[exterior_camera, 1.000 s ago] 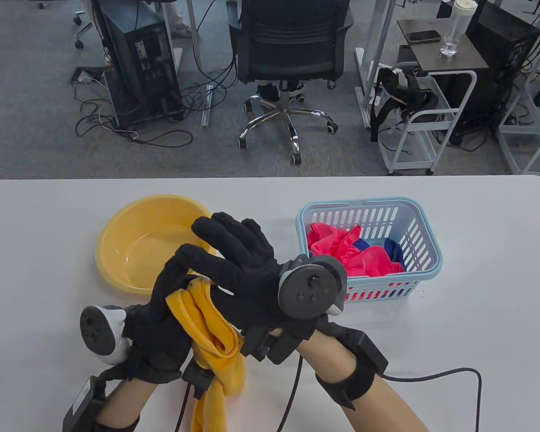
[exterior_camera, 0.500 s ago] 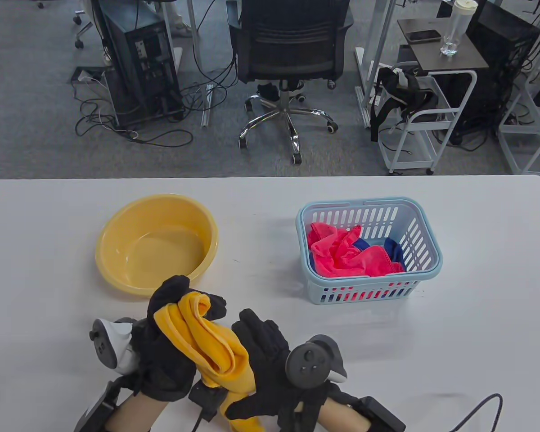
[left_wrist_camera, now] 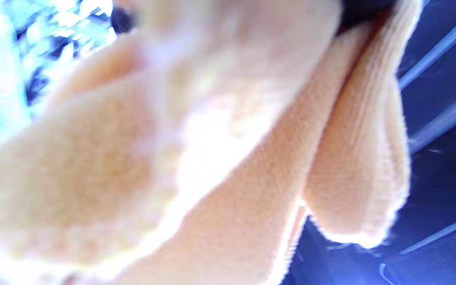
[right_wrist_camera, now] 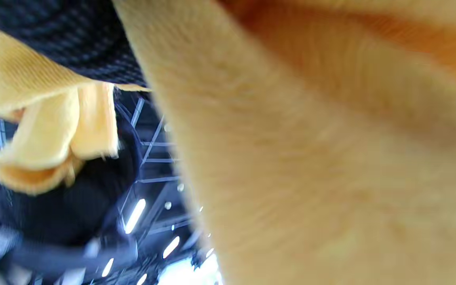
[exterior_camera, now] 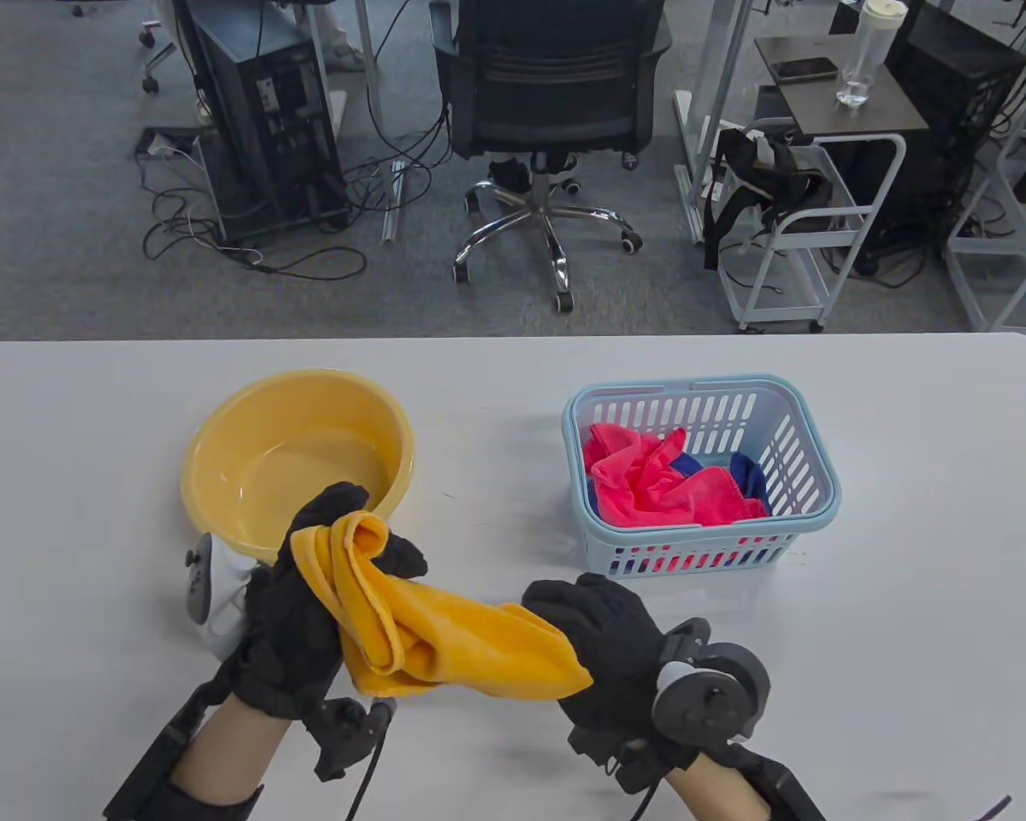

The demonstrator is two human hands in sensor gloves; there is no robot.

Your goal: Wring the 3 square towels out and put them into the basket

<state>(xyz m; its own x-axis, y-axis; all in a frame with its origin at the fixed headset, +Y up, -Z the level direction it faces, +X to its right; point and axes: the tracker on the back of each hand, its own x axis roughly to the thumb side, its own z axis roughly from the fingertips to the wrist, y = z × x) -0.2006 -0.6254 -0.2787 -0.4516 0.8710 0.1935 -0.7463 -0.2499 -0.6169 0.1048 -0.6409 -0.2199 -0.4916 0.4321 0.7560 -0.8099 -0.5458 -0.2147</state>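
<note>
A bunched yellow towel [exterior_camera: 445, 629] stretches between both hands above the table's front, near the yellow basin [exterior_camera: 222, 453]. My left hand [exterior_camera: 308, 599] grips its left end, fingers curled round the folds. My right hand [exterior_camera: 607, 641] grips the right end. The towel [left_wrist_camera: 196, 158] fills the left wrist view, and the towel [right_wrist_camera: 331, 158] also covers most of the right wrist view, both blurred. A pink towel [exterior_camera: 658, 487] and a dark blue towel [exterior_camera: 748, 475] lie in the light blue basket [exterior_camera: 812, 505] at the right.
The yellow basin holds a little water and stands just beyond my left hand. Behind the white table [exterior_camera: 932, 599] are an office chair [exterior_camera: 547, 111], a computer tower [exterior_camera: 261, 111] and a white cart [exterior_camera: 808, 231]. A cable runs from my right wrist off the bottom edge.
My right hand left the top of the left hand, dropped toward me and took the towel's hanging end. It has since pulled right, stretching the towel out between both hands.
</note>
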